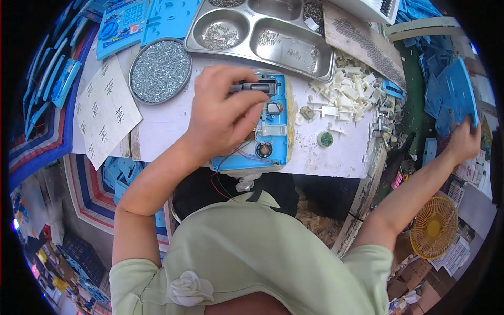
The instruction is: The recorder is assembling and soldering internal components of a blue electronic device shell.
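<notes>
You have two hands in view, left [226, 113] and right [464, 142]. In front of you, count one open blue casing [278, 144] with one round speaker [264, 150], one round dish [157, 102], one compartmented metal tray [231, 54], one paper sheet [110, 113] and one green disc [325, 139]; the white plastic parts [346, 92] overlap uncountably.

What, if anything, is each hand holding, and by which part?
The right hand holds a blue panel by its lower end. The left hand straddles a dark part; whether gripped cannot be told.
</notes>
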### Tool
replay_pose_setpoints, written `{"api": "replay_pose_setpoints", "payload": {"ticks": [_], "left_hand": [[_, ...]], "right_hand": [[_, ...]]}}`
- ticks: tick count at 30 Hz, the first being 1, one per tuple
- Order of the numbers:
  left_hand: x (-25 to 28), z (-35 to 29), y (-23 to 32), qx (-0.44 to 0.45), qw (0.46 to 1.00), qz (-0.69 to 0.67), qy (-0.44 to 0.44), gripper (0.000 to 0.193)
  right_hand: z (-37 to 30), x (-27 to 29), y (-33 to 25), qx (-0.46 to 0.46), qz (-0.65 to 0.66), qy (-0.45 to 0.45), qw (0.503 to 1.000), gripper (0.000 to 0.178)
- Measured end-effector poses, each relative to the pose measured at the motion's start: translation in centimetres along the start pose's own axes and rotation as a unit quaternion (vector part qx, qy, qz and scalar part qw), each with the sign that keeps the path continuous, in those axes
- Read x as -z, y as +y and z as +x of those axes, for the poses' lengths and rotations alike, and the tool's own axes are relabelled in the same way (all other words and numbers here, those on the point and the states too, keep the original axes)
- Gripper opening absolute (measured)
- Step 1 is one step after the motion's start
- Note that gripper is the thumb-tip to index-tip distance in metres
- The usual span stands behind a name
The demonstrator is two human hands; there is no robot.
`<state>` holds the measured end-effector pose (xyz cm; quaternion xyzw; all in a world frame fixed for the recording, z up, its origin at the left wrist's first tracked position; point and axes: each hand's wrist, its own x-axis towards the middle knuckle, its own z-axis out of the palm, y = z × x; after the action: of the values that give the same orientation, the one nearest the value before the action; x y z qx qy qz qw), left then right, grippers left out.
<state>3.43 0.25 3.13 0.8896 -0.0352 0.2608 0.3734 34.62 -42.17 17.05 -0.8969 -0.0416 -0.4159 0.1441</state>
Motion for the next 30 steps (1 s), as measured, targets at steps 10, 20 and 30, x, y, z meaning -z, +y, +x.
{"api": "replay_pose_setpoints", "payload": {"ticks": [10,20,30], "left_hand": [[7.4,1.3,-1.2,0.419,0.658,-0.625,-0.010,0.039],[10.1,-3.2,-4.6,0.384,0.816,-0.412,0.129,0.033],[11.5,-2.1,-5.0,0.209,0.915,0.322,0.129,0.034]], "right_hand": [[-18.3,0.5,-27.1,0.385,0.504,-0.134,0.762,0.037],[-23.2,1.8,-15.7,0.002,0.455,-0.342,0.822,0.022],[-26.0,14.4,2.9,-0.341,0.424,-0.138,0.828,0.019]]}}
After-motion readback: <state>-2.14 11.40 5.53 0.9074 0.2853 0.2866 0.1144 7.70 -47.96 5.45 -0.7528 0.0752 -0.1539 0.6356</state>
